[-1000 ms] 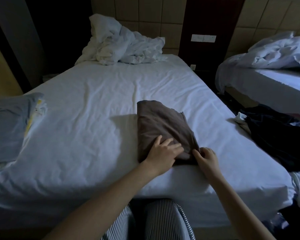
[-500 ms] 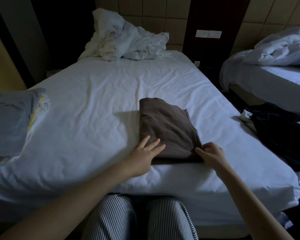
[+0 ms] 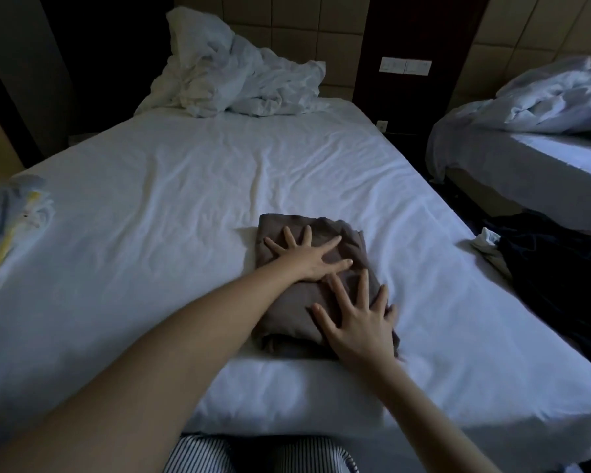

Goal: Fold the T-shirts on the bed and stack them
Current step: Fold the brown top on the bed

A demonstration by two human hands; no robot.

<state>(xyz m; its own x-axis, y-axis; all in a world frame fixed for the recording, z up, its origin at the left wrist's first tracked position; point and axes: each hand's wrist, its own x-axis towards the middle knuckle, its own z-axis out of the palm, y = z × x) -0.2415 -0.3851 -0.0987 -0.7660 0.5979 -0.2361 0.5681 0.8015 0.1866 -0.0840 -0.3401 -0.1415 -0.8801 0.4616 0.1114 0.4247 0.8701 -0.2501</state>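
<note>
While both hands lie flat on it, the brown T-shirt [image 3: 287, 322] sits folded into a small block on the white bed [image 3: 185, 199]. It is near the close edge, at about 5 o'clock from the middle of the sheet. The left hand [image 3: 307, 257] rests on the far half of the shirt, toward 12 o'clock. Its fingers are straight and spread wide like a star, and the palm is pressing down. The right hand [image 3: 359, 322] rests on the near half, toward 5 o'clock, just beside the left hand. Its fingers are straight and spread too, and the palm is flat on the cloth. At 12 o'clock, by the head of the bed, there is a heap of crumpled white bedding [image 3: 239, 83]. At 9 o'clock, at the left edge, lies a pale blue pile of cloth [image 3: 11, 216] with a bit of yellow in it. At 3 o'clock, off the right side of the bed, lies a dark heap of clothes [image 3: 553, 268]. A second bed [image 3: 543, 138] with messy white covers stands at 2 o'clock. Striped trousers [image 3: 202, 459] show at 6 o'clock, below the bed's edge.
</note>
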